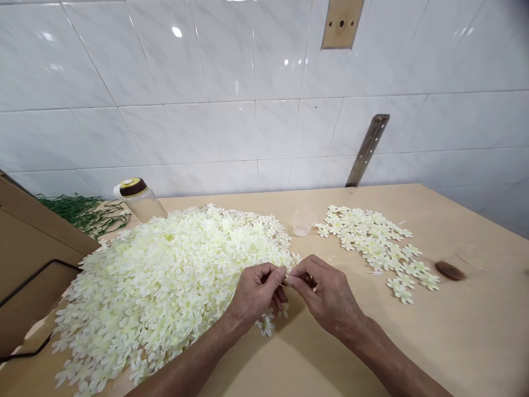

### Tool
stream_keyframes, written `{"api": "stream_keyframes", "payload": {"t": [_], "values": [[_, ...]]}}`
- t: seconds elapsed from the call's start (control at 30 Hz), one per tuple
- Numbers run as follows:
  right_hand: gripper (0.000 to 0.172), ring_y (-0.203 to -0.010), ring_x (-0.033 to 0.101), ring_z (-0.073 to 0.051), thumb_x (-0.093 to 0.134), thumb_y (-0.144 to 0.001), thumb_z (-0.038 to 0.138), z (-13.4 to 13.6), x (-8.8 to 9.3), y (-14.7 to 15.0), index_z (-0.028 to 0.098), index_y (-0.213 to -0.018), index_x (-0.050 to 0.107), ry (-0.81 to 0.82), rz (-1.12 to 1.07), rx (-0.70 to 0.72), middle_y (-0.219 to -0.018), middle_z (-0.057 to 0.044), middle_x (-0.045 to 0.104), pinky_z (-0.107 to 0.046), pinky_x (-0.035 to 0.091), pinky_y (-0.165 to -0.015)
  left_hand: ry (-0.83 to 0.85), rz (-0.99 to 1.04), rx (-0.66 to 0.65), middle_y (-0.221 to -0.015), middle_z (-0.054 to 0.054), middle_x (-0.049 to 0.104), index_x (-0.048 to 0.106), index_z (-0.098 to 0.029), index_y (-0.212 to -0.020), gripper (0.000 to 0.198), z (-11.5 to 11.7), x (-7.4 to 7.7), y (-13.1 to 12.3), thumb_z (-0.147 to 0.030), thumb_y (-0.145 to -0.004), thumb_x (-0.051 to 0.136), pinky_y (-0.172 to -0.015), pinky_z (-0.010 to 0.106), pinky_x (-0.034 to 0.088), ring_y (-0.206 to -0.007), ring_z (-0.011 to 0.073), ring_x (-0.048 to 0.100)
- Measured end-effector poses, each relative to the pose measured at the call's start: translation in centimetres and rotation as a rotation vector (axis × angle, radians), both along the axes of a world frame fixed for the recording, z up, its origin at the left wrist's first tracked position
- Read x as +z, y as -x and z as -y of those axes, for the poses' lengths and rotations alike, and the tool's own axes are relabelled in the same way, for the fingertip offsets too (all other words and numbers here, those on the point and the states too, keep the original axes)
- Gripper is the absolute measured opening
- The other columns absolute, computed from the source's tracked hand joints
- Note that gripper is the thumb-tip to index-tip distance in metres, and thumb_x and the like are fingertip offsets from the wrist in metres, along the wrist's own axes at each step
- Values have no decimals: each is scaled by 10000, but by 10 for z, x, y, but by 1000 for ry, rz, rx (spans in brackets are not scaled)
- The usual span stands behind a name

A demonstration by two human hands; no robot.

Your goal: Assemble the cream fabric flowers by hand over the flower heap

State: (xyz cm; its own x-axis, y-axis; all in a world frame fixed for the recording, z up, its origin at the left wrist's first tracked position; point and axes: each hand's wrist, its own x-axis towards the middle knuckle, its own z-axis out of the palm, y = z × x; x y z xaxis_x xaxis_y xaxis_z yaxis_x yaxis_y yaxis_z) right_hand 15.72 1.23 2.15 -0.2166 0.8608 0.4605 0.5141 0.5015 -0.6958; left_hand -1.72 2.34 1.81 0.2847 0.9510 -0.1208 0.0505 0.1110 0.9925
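Note:
My left hand [261,289] and my right hand [326,292] meet above the table, thumbs and forefingers pinched together. Between the fingertips shows a small white bit of an artificial flower [288,273], mostly covered by the fingers. Just below my left hand are a few more white flowers [266,325]; whether they hang from it or lie on the table I cannot tell. Left of the hands spreads a big heap of cream-white artificial flowers [165,281], reaching my left wrist. A smaller, flatter group of the same flowers [367,234] lies to the right, beyond my right hand.
A clear bottle with a brown and yellow lid [142,199] stands behind the heap. Green artificial stems [82,212] and a cardboard box [37,264] are at the left. A small clear plastic cup [303,223] and a dark brown oval [449,271] are on the wooden table [467,336]. A tiled wall rises behind.

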Motion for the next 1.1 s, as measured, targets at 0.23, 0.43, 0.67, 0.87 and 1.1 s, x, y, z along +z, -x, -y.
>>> {"api": "stream_keyframes", "payload": {"t": [0.23, 0.43, 0.67, 0.87, 1.1], "values": [[86, -760, 610, -173, 647, -892, 291, 0, -6, 2, 219, -938, 651, 88, -81, -17, -900, -50, 653, -286, 531, -637, 82, 90, 21, -535, 22, 626, 651, -137, -730, 364, -4, 1, 1, -492, -795, 698, -474, 227, 468, -453, 125, 565], [374, -667, 615, -152, 652, -863, 463, -4, -1, -1, 186, -1114, 622, 500, -365, 30, -937, -52, 643, -292, 578, -558, 21, 76, 115, -505, -1, 609, 627, -150, -749, 363, -4, 0, 0, -505, -813, 669, -432, 217, 453, -401, 113, 539], [356, -522, 551, -119, 594, -903, 506, -8, -1, -6, 176, -802, 680, 537, -268, 65, -633, 27, 564, -246, 470, -522, -158, -63, 159, -529, -4, 609, 619, -161, -794, 321, 2, 0, 0, -471, -875, 606, -435, 198, 433, -417, 105, 541], [407, -494, 580, -140, 543, -931, 529, -8, -6, -5, 193, -701, 563, 546, -302, 32, -550, 38, 551, -264, 470, -535, -85, 17, 59, -569, 13, 643, 628, -162, -917, 371, 4, 1, 0, -527, -892, 566, -471, 232, 486, -453, 139, 601], [393, -495, 601, -134, 572, -904, 562, -7, -2, 0, 193, -769, 575, 591, -388, 76, -617, 38, 556, -254, 476, -503, 43, 92, 39, -551, 16, 634, 626, -147, -788, 368, -2, -1, 0, -510, -829, 663, -461, 231, 478, -428, 123, 573]]}}
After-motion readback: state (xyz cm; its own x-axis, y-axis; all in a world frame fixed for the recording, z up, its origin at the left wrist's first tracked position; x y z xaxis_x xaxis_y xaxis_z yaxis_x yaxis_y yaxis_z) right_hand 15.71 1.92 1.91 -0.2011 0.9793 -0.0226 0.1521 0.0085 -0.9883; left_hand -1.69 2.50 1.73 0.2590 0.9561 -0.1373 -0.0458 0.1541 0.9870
